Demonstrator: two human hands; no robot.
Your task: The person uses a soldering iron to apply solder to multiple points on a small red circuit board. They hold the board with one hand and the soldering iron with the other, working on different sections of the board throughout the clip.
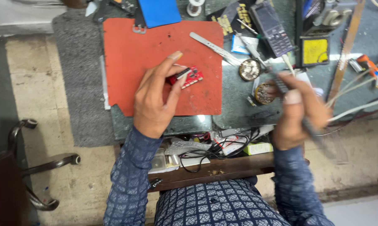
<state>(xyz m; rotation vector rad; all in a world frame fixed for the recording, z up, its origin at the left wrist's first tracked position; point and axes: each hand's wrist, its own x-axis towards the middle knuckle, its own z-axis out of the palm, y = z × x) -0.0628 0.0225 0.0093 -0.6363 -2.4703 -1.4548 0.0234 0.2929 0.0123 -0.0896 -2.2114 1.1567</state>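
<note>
Left hand: the left hand [155, 98] rests on the orange-red rubber mat [130, 54], thumb and forefinger pinching a small red rectangular circuit board [189, 77].
Circuit board: lies on the mat, right of its middle, tilted, held at its left end.
Right hand: the right hand [299, 113], blurred, is closed around a thin dark pen-like tool [310, 125]; the tool's tip cannot be made out.
Tins: two small round metal tins, one [250, 69] far of the hand, the other [264, 93] just left of it, both on the dark green worktop [235, 109].
Mat: covers the left part of the worktop; a blue flat rectangular piece [159, 11] overlaps its far edge.
Far right: a dark keypad mobile phone [271, 28] lies at the far side, a steel pair of tweezers [216, 49] pointing from the mat toward the tins.
Near edge: an open wooden drawer [205, 167] holds black wires and small packets.
Cables: white cables [356, 106] run off to the right.
Left of scene: a chair's metal armrest [51, 161] over the tiled floor.
</note>
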